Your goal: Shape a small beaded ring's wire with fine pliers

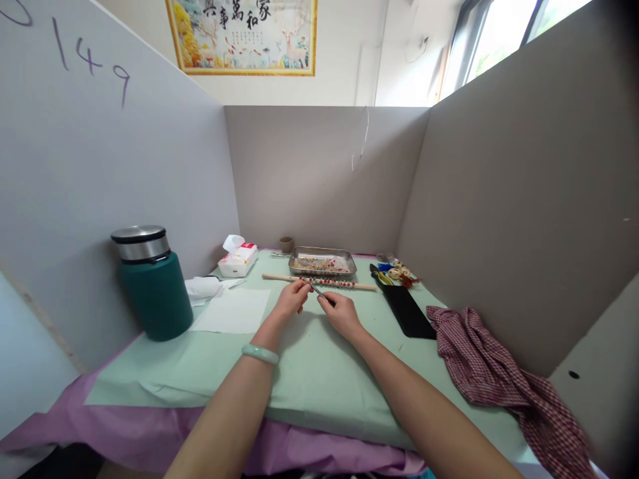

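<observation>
Near the middle of the green-covered table [329, 386], my right hand [341, 314] is closed on a thin dark tool [319, 293] that looks like tweezers, its tip pointing up and left. My left hand [293, 297] is closed close to that tip, its fingertips pinched; what they hold is too small to name. Just beyond both hands lies a wooden stick [367, 287] with red and pale beads [335, 283] along its middle. Behind the stick, a metal tray [323, 251] contains small red and golden beads.
A green bottle [154, 293], tissue pack [238, 259] and white paper [232, 311] are on the left. A small brown cup [286, 244] stands behind. On the right lie a black pouch [408, 311], yellow-handled tool [384, 278] and checked cloth [479, 359]. Partitions surround the table.
</observation>
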Motion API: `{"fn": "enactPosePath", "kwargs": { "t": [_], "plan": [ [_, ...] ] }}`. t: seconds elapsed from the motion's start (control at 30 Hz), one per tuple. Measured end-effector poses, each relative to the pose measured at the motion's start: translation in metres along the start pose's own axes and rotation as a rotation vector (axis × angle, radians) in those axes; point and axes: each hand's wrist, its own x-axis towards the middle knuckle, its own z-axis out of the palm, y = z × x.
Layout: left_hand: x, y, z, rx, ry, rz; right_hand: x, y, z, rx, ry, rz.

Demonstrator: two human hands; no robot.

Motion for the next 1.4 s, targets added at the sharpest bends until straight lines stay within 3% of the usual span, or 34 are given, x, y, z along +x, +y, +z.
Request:
{"fn": "enactPosePath", "kwargs": {
  "t": [0.33,0.57,0.87,1.4],
  "plan": [
    [-0.008,0.007,-0.005,-0.37,-0.22,-0.123,0.004,0.005,-0.007,0.267,-0.132,0.048],
    [-0.008,0.007,-0.003,-0.307,-0.141,-0.125,0.002,0.004,-0.004,0.126,-0.043,-0.025],
    [-0.007,0.004,-0.009,-0.404,-0.275,-0.165,0.001,0.008,-0.007,0.103,-0.027,-0.136],
    [-0.009,0.006,-0.011,-0.427,-0.322,-0.181,0.0,0.01,-0.007,0.087,-0.025,-0.193]
  ]
}}
